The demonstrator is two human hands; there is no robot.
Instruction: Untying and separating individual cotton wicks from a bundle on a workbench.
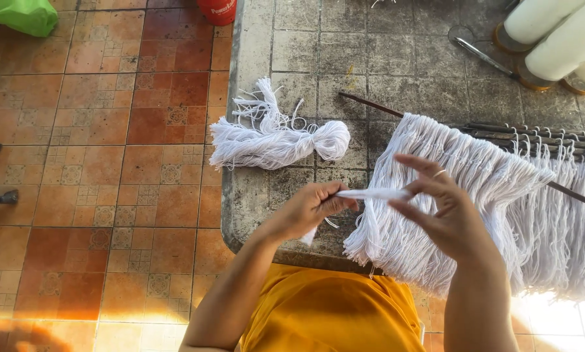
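Hands at lower centre of frame, over near edge of grey stone table [305,58]. Left hand [309,208] pinched shut on one end of short white cord strand [374,193]; right hand [445,212] pinching other end between thumb and forefinger, remaining fingers spread. Strand taut, level, just in front of hanging white fringe [449,195]. Fringe looped along dark metal rods [533,138], right of centre, draping over table edge.

Loose bundle of cut white cord [273,138], centre of frame, well apart from hands. White yarn cones [556,36], upper right. Scissors [481,57] near cones, partly visible. Red container [216,10], top edge. Green bag [22,14], upper left. Terracotta tiled floor [97,163], left half.

Handling note, as judgement: keep strand taut and ends even between both pinches; hold clear of neighbouring fringe to avoid snagging; match length to hung strands.
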